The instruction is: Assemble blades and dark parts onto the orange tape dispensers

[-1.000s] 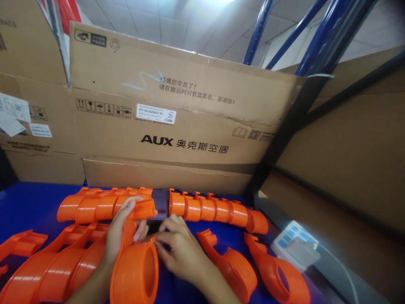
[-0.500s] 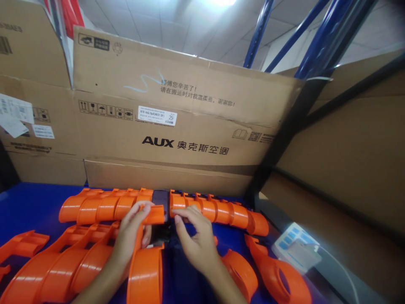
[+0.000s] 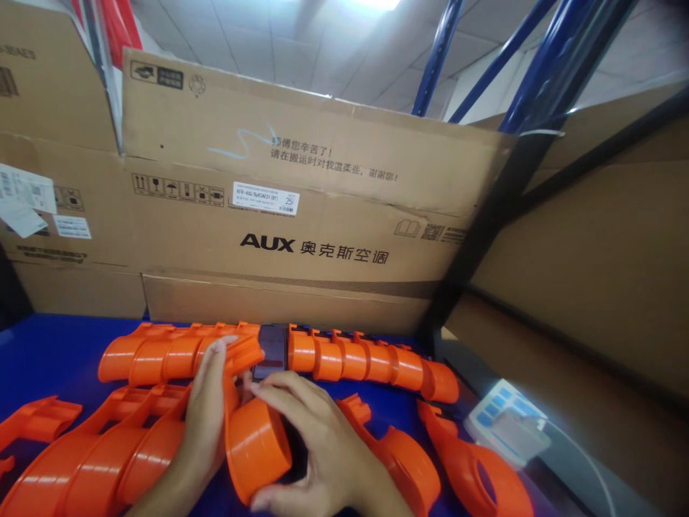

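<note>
An orange plastic piece (image 3: 258,449) with a round, cup-like lower part and a ridged upper end is between my hands. My left hand (image 3: 209,402) is closed on its narrow upper part. My right hand (image 3: 317,445) curves round the right side of the round part, thumb below and fingers above. Behind them, a dark box (image 3: 270,348) stands between two rows of orange pieces, the left row (image 3: 151,355) and the right row (image 3: 355,357). More orange pieces (image 3: 97,467) lie nested at the lower left.
Loose orange pieces (image 3: 403,459) lie at the right on the blue surface (image 3: 48,345). A white and blue device (image 3: 506,420) with a cable sits beyond them. Cardboard (image 3: 344,215) forms the back wall, beside a dark rack post (image 3: 468,244).
The orange piece has tilted, its round part turning toward the right. My right hand has moved down from near the dark box and now grips the round part.
</note>
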`<state>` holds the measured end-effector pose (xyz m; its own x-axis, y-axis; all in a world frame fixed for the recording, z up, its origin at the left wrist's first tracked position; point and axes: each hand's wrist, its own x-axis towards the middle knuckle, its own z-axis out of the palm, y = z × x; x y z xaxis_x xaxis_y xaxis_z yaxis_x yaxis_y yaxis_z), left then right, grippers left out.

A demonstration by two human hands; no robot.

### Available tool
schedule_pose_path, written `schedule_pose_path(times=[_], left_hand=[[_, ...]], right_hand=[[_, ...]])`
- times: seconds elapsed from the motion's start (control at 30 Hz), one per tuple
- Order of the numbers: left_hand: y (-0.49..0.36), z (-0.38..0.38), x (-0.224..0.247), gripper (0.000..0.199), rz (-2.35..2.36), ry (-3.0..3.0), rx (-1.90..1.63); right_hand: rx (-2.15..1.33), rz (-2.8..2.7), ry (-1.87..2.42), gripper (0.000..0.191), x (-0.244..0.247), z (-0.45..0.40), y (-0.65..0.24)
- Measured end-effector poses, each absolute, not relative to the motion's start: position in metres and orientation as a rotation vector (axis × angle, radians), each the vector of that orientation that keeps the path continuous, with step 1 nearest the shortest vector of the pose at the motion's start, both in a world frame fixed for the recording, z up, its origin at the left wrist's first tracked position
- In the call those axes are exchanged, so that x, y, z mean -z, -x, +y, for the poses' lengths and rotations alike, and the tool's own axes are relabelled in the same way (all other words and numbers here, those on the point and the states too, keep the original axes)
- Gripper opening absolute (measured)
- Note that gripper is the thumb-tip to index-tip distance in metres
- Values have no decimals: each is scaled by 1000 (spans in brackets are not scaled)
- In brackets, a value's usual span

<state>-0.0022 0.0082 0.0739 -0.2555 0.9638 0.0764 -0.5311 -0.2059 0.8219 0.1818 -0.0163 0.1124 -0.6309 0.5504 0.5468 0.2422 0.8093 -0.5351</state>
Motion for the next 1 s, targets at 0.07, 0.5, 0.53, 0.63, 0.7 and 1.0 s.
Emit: schedule_pose_path(times=[0.07, 0.5, 0.53, 0.63, 0.7, 1.0], left_hand=[[0, 9, -72, 53, 819, -788, -1692], [9, -27, -96, 90, 1080, -2545, -1299], [11, -29, -100, 89, 1122, -2566, -1281], [24, -31, -106, 95, 1235, -2627, -1175], [42, -27, -111, 95, 1304, -2668, -1133], [245, 23, -152, 64, 1847, -2551, -848]], right_hand=[[-540, -2228, 583, 88, -109, -16, -181], [-351, -1848, 730, 62, -99, -8, -194], [-381, -1894, 714, 64, -99, -9, -193], [-465, -2033, 646, 72, -99, -10, -190], [-478, -2048, 662, 69, -98, -9, -189], [-167, -1626, 974, 34, -98, 10, -189]])
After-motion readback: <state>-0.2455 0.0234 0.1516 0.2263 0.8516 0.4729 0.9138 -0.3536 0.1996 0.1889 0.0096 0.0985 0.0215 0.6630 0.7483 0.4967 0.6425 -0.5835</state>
